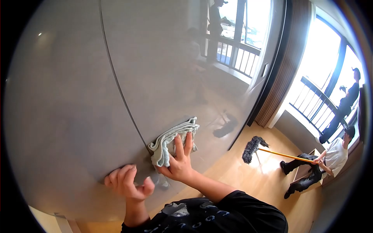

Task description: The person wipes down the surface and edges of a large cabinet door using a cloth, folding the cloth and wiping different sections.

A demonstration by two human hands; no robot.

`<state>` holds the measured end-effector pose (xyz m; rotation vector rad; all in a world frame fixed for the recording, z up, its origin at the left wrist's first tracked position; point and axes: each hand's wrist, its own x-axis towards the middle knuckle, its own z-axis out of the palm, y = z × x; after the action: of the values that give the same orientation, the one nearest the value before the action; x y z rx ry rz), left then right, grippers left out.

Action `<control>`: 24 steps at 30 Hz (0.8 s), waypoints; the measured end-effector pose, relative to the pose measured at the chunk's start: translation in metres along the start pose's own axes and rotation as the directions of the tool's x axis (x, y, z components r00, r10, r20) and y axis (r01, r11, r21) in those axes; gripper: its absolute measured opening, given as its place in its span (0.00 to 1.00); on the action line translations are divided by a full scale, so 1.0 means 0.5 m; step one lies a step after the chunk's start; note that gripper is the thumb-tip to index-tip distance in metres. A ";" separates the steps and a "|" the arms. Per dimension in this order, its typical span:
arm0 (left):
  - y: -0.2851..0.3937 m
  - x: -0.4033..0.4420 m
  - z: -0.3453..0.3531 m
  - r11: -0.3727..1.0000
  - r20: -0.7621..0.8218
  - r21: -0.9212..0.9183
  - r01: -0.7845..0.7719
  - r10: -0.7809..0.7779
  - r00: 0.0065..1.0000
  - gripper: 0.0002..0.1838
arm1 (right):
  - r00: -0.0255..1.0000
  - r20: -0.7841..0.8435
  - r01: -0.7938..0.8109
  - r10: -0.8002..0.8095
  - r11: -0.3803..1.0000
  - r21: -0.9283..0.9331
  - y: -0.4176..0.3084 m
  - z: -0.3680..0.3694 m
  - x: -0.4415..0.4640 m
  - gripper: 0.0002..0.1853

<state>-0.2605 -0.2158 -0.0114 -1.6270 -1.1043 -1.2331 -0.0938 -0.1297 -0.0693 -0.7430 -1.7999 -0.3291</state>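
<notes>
My right hand (180,163) presses a folded, pale grey-green cloth (167,141) flat against a glossy grey panel (70,97), its fingers on top of the folds. The cloth lies across the lower end of the dark seam that runs down the panel. To the left and a little lower, my left hand (128,182) is raised close to the panel, fingers loosely curled and thumb apart, with nothing in it.
At the right, a seated person (335,157) holds a yellow-handled duster (285,155) over the wooden floor (233,174). Another person (344,105) stands by the window railing (316,103). A brown curtain (285,62) hangs beside the panel's edge.
</notes>
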 end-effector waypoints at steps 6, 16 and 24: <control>0.072 0.030 0.039 0.980 0.071 0.123 0.158 -0.167 0.983 0.32 | 0.999 0.004 -0.043 0.043 0.996 0.084 0.029 -0.044 0.026 0.30; 0.121 0.066 0.084 0.979 0.175 0.057 0.197 -0.204 0.963 0.42 | 0.979 0.202 0.033 -0.023 0.998 -0.045 0.057 -0.126 0.091 0.27; 0.132 0.089 0.088 0.961 0.176 0.144 0.237 -0.261 0.949 0.42 | 0.962 0.269 0.051 -0.042 0.998 -0.027 0.059 -0.174 0.130 0.29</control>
<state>-0.1791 -0.1869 0.0168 -1.5748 -1.5168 -1.1563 -0.0225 -0.1345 0.0179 -0.7994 -2.0742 -0.3014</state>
